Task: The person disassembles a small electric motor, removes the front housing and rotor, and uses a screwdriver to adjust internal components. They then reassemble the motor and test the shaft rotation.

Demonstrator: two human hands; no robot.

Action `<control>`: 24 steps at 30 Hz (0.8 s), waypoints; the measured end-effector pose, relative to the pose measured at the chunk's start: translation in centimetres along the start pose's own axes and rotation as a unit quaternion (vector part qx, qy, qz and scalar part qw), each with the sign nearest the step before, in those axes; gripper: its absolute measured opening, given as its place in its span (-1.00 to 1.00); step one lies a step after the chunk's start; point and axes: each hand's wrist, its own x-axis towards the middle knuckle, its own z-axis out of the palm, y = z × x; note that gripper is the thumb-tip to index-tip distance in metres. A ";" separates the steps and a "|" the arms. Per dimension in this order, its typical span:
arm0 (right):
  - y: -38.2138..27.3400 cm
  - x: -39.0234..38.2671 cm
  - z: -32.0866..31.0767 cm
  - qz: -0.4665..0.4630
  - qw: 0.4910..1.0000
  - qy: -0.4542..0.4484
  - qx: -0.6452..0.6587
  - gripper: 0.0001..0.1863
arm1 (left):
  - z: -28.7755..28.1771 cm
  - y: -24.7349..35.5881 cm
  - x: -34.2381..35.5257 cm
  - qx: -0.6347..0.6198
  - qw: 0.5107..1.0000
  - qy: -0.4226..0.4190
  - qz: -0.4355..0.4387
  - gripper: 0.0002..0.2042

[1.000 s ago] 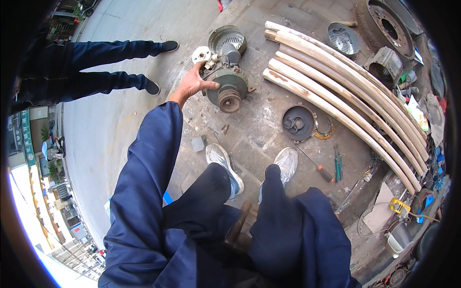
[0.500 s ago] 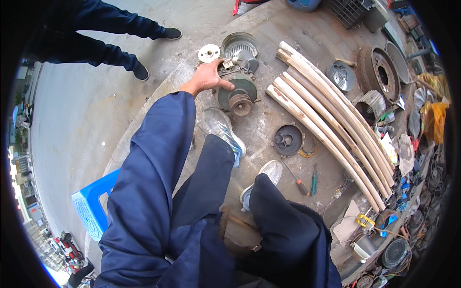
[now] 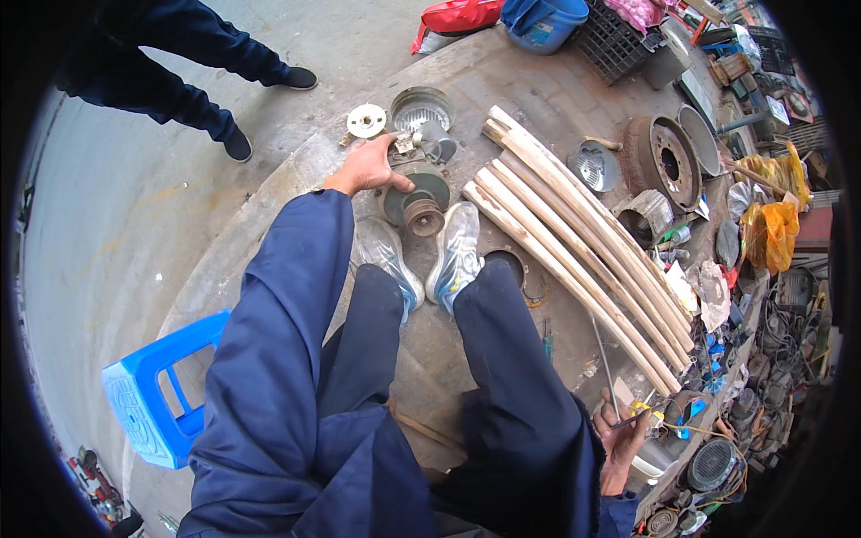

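Observation:
My left hand (image 3: 366, 169) is closed on the upper side of a greasy greenish motor (image 3: 417, 182), thumb on one side and fingers behind. A rusty grooved pulley (image 3: 423, 218) on the motor points toward me, just beyond my shoes. At the lower right, my right hand (image 3: 617, 446) curls round the near end of a long thin metal rod (image 3: 603, 354). A dark crosspiece shows by its fingers, and the rod slants up toward the wooden poles. Beyond the motor sit a white round part (image 3: 366, 120) and a ribbed metal housing (image 3: 421, 109).
Several peeled wooden poles (image 3: 574, 242) lie to the right. A blue plastic stool (image 3: 143, 403) stands at the left. Rusty wheel rims (image 3: 664, 161), a black crate (image 3: 614, 45) and scrap line the right side. Another person's legs (image 3: 193, 67) are at the upper left.
My right hand has come into view holding the rod. My right foot has moved in beside the left, near the motor. The left hand keeps its grip; the view has shifted.

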 end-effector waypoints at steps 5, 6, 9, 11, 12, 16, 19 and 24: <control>-2.1 4.0 3.4 -0.036 0.995 -0.018 -0.089 -0.44 | -0.1 0.4 0.3 0.021 1.000 0.002 0.013 0.17; -2.8 4.4 4.9 -0.054 0.992 -0.018 -0.111 -0.47 | 0.1 0.5 0.3 0.017 1.000 0.000 0.016 0.17; -4.5 5.0 9.8 -0.049 0.982 -0.036 -0.180 -0.54 | 0.4 0.4 -0.1 0.017 1.000 -0.015 0.011 0.19; -5.0 5.5 12.3 -0.010 0.973 -0.041 -0.225 -0.58 | 0.0 0.3 0.2 0.033 0.999 -0.025 0.008 0.20; -4.6 6.2 13.0 0.021 0.971 -0.047 -0.235 -0.60 | 0.1 0.0 0.1 0.038 0.999 -0.028 0.006 0.22; -2.9 7.7 16.5 0.118 0.952 -0.049 -0.279 -0.69 | 0.6 3.3 -0.9 0.031 0.999 -0.035 0.008 0.13; 1.0 9.3 18.4 0.175 0.954 -0.070 -0.234 -0.75 | 0.5 0.3 -3.3 0.094 0.995 0.033 0.014 0.03; 6.8 10.9 18.7 0.180 0.952 -0.032 -0.245 -0.83 | 4.3 5.5 -11.4 -0.052 0.944 0.268 -0.187 -0.54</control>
